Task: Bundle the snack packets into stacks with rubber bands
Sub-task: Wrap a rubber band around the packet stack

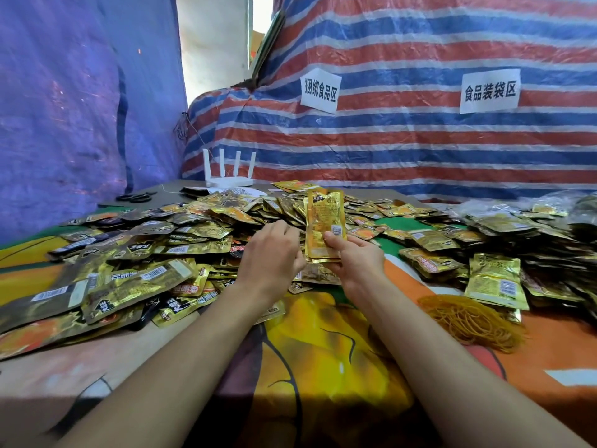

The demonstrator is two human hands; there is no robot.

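Observation:
My right hand [357,257] holds a small stack of gold snack packets [325,221] upright above the table, thumb across its front. My left hand [271,253] hovers just left of the stack with fingers loosely curled, and I cannot see anything in it. A wide heap of loose gold and dark packets [193,234] covers the table from the left to the middle. A pile of tan rubber bands [468,320] lies to the right of my right forearm. Bundled packets [497,279] sit beyond the bands.
Piles of packets [529,234] fill the right side. A white router [227,176] and black scissors [135,197] sit at the back left. Blue and striped tarpaulins [403,140] wall the back, carrying two paper signs. The colourful cloth [323,350] shows between my arms.

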